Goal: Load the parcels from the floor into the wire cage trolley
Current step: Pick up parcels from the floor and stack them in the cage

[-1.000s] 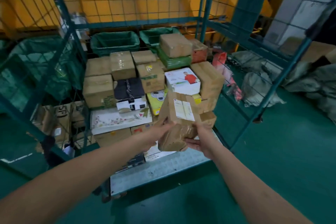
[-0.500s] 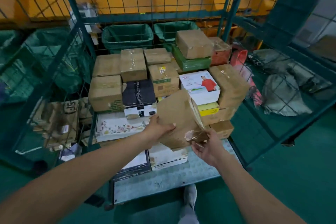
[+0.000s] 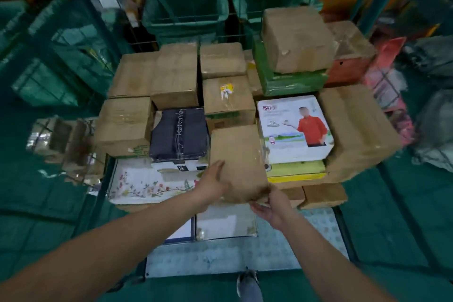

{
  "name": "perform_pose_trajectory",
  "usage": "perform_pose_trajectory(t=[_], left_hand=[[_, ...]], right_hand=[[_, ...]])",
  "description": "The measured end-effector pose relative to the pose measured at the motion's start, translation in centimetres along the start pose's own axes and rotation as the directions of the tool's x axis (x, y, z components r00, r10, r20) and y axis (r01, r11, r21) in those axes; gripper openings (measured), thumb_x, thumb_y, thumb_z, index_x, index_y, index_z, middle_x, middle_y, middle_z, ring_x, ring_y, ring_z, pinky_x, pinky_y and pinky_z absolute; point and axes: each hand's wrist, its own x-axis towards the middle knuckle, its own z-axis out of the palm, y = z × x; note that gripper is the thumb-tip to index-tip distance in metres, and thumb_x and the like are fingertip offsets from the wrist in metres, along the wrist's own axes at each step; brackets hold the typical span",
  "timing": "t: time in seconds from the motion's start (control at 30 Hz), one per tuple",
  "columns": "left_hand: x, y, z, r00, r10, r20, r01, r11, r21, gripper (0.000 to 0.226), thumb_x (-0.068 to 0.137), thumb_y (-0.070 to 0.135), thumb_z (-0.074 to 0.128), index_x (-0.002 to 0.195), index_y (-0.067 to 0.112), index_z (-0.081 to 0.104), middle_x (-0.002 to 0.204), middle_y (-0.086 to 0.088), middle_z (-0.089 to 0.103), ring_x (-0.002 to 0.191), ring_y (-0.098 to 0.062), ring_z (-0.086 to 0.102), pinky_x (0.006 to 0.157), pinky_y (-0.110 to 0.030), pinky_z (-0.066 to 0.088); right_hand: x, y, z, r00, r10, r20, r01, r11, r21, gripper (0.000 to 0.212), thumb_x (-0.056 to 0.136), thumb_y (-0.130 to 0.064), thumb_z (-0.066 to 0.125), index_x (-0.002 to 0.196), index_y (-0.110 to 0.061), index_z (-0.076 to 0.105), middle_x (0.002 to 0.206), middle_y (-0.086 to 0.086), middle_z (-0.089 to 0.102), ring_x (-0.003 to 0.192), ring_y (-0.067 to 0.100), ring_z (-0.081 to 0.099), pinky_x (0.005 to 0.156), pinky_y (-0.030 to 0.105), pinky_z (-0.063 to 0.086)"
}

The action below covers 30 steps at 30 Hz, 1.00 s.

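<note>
Plain brown cardboard parcels: about ten
White printed boxes: two
Black box: one
Green-wrapped parcel: one
Green-lined bins: two
Hands: two
Shoe: one

Brown parcel: matt cardboard, glossy tape. Trolley floor: dimpled metal. Black box: glossy wrap.

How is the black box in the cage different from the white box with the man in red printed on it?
The black box is dark and plain apart from a line of lettering; the white box carries a colour picture. The black box sits left of the brown parcel held by both hands, the white box right of it. The white box looks broader. Both lie flat, resting on other parcels.
</note>
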Motion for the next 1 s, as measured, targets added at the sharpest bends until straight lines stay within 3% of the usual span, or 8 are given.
perform_pose_trajectory(t=[0.1, 0.2, 0.27, 0.33, 0.47, 0.53, 0.77, 1.0], left_hand=[[6.7, -1.9, -0.1, 0.997, -0.074, -0.031, 0.071, 0.992, -0.105, 0.095, 0.068, 0.022, 0.078, 0.149, 0.046, 0.035, 0.162, 0.006, 0.032, 0.141, -0.023, 0.044, 0.098, -0.041, 0.055], [7.2, -0.3, 0.5, 0.985, -0.173, -0.006, 0.167, 0.956, -0.242, 0.085, 0.087, 0.005, 0.07, 0.157, 0.034, 0.031, 0.159, 0.003, 0.04, 0.118, -0.016, 0.061, 0.074, -0.026, 0.056], [7.9, 0.4, 1.3, 0.977, -0.209, 0.051, 0.215, 0.946, -0.242, 0.078, 0.094, 0.003, 0.065, 0.159, 0.028, 0.03, 0.16, 0.008, 0.038, 0.096, -0.005, 0.06, 0.067, -0.021, 0.052], [8.6, 0.7, 1.8, 0.97, -0.228, 0.084, 0.242, 0.944, -0.226, 0.07, 0.099, 0.007, 0.06, 0.16, 0.023, 0.03, 0.16, 0.006, 0.036, 0.109, -0.009, 0.057, 0.062, -0.015, 0.05], [9.9, 1.1, 2.2, 0.958, -0.284, 0.04, 0.286, 0.939, -0.19, 0.06, 0.1, 0.011, 0.056, 0.156, 0.012, 0.036, 0.151, 0.0, 0.045, 0.132, -0.024, 0.05, 0.098, -0.032, 0.048], [10.5, 1.0, 1.9, 0.953, -0.299, 0.048, 0.303, 0.939, -0.164, 0.061, 0.097, 0.011, 0.057, 0.155, 0.012, 0.038, 0.153, -0.001, 0.044, 0.133, -0.028, 0.05, 0.102, -0.037, 0.047], [11.0, 1.4, 1.0, 0.945, -0.323, 0.058, 0.328, 0.93, -0.164, 0.054, 0.094, 0.013, 0.061, 0.147, 0.017, 0.049, 0.138, -0.009, 0.057, 0.107, -0.026, 0.059, 0.065, -0.028, 0.051], [10.5, 1.7, 0.5, 0.931, -0.344, 0.119, 0.36, 0.919, -0.163, 0.05, 0.095, 0.014, 0.056, 0.144, 0.025, 0.048, 0.135, -0.005, 0.054, 0.098, -0.023, 0.056, 0.079, -0.034, 0.054]], right_hand=[[4.7, -2.8, 1.0, 0.999, -0.029, 0.033, 0.032, 0.994, -0.1, 0.022, 0.104, -0.033, 0.043, 0.118, -0.022, 0.057, 0.137, 0.014, 0.056, 0.105, 0.034, 0.064, 0.091, 0.041, 0.059], [7.0, -4.5, 1.7, 0.998, 0.003, 0.056, 0.008, 0.982, -0.186, 0.024, 0.101, -0.036, 0.049, 0.124, -0.03, 0.049, 0.138, 0.009, 0.05, 0.12, 0.037, 0.061, 0.106, 0.043, 0.051], [8.3, -5.4, 2.3, 0.996, 0.025, 0.084, -0.006, 0.977, -0.213, 0.028, 0.102, -0.034, 0.05, 0.13, -0.033, 0.045, 0.134, 0.006, 0.053, 0.119, 0.035, 0.062, 0.1, 0.04, 0.055], [9.1, -6.1, 2.7, 0.997, 0.018, 0.081, 0.003, 0.969, -0.246, 0.029, 0.102, -0.028, 0.048, 0.13, -0.032, 0.043, 0.129, 0.006, 0.056, 0.112, 0.03, 0.062, 0.085, 0.033, 0.056], [10.7, -6.6, 2.8, 0.998, 0.032, 0.058, -0.014, 0.958, -0.287, 0.036, 0.101, -0.025, 0.049, 0.135, -0.03, 0.042, 0.124, 0.002, 0.059, 0.111, 0.029, 0.063, 0.073, 0.028, 0.053], [11.2, -6.8, 2.8, 0.998, 0.026, 0.05, -0.01, 0.954, -0.301, 0.035, 0.101, -0.022, 0.048, 0.135, -0.028, 0.043, 0.121, 0.002, 0.06, 0.1, 0.026, 0.059, 0.071, 0.027, 0.05], [13.0, -6.1, 2.7, 0.999, 0.035, -0.005, -0.035, 0.945, -0.325, 0.05, 0.099, -0.02, 0.051, 0.145, -0.027, 0.033, 0.118, 0.011, 0.059, 0.078, 0.024, 0.053, 0.051, 0.024, 0.048], [12.4, -6.1, 2.9, 0.997, 0.046, -0.065, -0.063, 0.958, -0.28, 0.057, 0.102, -0.02, 0.053, 0.151, -0.032, 0.026, 0.126, 0.011, 0.058, 0.088, 0.025, 0.06, 0.068, 0.03, 0.056]])
